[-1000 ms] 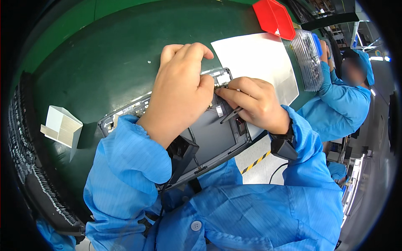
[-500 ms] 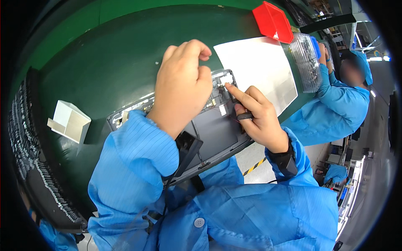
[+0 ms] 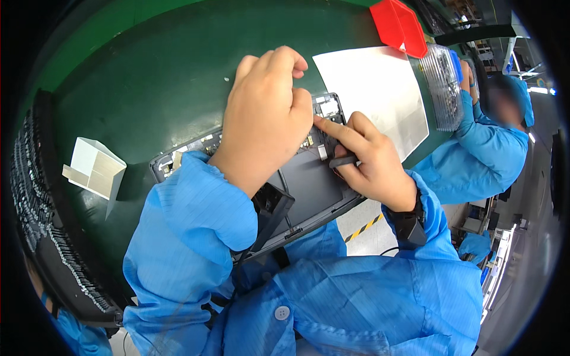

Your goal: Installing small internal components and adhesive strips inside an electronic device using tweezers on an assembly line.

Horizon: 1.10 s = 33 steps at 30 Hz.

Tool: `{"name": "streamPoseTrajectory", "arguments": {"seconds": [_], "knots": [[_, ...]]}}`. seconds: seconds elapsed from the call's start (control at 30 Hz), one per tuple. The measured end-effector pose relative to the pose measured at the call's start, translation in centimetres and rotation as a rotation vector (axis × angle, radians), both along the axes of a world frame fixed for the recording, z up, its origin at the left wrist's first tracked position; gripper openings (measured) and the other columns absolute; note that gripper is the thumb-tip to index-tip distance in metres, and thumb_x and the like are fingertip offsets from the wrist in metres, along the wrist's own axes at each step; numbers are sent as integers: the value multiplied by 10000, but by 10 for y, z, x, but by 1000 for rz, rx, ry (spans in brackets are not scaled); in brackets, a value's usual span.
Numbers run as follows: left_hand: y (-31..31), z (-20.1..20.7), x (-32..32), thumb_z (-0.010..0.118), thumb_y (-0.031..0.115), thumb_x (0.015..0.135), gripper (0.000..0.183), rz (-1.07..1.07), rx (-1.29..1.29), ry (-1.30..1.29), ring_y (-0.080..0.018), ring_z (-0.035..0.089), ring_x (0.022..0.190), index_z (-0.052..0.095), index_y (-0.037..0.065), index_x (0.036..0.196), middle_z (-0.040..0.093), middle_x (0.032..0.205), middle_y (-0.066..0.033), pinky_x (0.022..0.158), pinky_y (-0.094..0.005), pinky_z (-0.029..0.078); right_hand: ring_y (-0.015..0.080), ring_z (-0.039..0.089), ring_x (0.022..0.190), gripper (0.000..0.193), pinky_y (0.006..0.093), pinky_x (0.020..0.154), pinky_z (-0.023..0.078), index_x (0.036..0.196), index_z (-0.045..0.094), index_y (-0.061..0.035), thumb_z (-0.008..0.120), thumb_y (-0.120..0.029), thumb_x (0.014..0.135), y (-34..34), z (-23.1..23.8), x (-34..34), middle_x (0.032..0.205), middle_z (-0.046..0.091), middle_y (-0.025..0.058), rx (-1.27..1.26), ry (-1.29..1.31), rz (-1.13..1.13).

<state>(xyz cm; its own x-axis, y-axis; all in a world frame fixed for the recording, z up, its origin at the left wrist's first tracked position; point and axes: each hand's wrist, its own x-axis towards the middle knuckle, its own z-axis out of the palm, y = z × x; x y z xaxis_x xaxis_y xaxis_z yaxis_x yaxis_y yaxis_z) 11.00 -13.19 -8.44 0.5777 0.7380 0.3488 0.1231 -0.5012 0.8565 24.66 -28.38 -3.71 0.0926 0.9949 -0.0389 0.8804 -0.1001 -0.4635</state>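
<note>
A dark, flat electronic device housing [image 3: 312, 184], like an opened tablet or laptop shell, lies tilted across the table's near edge. Small parts and light patches line its far strip. Over that strip, my left hand [image 3: 264, 110] is raised with its fingers curled in; whatever they may hold is hidden. My right hand [image 3: 377, 163] reaches in from the right, its index fingertip against the strip close to the left thumb. A small dark piece [image 3: 343, 161] sits between its thumb and bent fingers; its kind is unclear.
Beyond the housing are a white sheet [image 3: 380, 89], a red bin [image 3: 399, 26] and stacked clear plastic trays [image 3: 442, 89]. A folded white card stand [image 3: 95, 169] is at left, beside a black rack of small parts [image 3: 44, 219]. Another person in blue [image 3: 475, 154] works at right.
My right index fingertip has slid left along the strip, away from the housing's corner and toward my left thumb. The whole view has shifted slightly; my left hand keeps its curled pose.
</note>
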Motion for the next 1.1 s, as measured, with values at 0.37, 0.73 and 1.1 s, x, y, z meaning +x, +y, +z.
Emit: {"name": "streamPoseTrajectory", "arguments": {"seconds": [0.37,0.73,1.1], "knots": [[2,12,-13,572,-4,806,295,89,115,137,-377,497,1073,588,-11,1100,559,1093,-164,918,-469,449,192,568,732,273,303,699,470,1118,709,-21,588,-78,879,-10,15,5,858,524,84,198,389,-245],[-45,56,-59,771,205,731,590,-445,414,679,-410,397,1332,619,56,1282,519,1465,-59,1084,-511,371,167,656,943,264,277,848,518,1198,665,59,676,-9,943,-7,-16,5,1007,674,104,350,920,-427],[-31,37,-43,692,370,854,595,-486,387,745,-427,370,1361,593,83,1365,562,1457,-52,1101,-501,323,271,640,887,312,349,775,484,1148,681,88,704,-43,865,-6,-37,35,1042,691,222,444,442,22]]}}
